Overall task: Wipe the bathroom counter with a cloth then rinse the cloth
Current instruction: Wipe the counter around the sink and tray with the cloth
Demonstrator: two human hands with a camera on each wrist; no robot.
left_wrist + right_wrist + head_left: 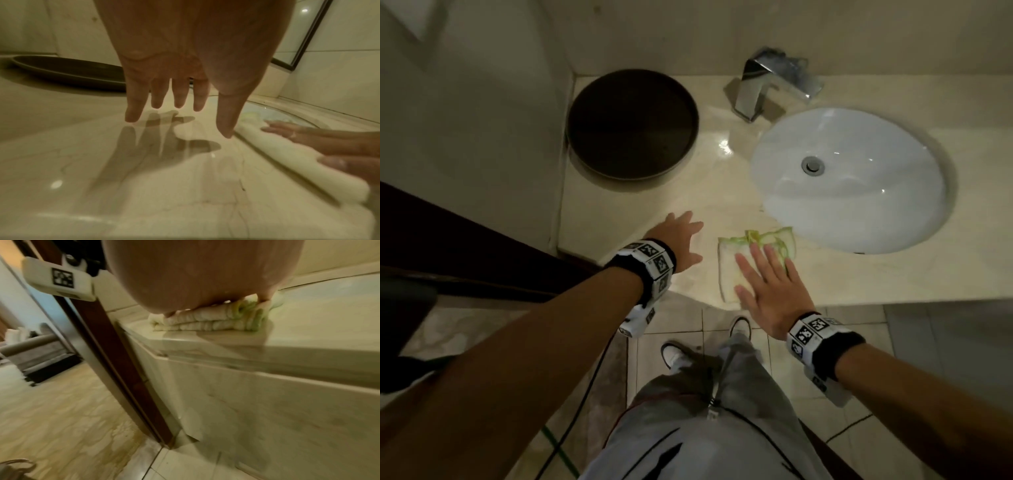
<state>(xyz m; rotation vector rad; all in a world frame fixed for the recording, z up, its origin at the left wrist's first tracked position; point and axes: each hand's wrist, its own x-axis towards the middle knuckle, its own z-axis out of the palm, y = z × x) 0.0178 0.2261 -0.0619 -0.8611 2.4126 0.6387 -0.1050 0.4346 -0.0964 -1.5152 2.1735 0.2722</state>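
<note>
Head view: cloth (729,265) under flat right hand (774,291), beside left hand (681,241).

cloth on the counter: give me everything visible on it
The cloth is pale cream with green edging and looks like soft terry. It is folded into several layers and lies flat near the counter's front edge, just in front of the sink. The right hand presses on it with straight fingers. The left hand stays off it.
</note>
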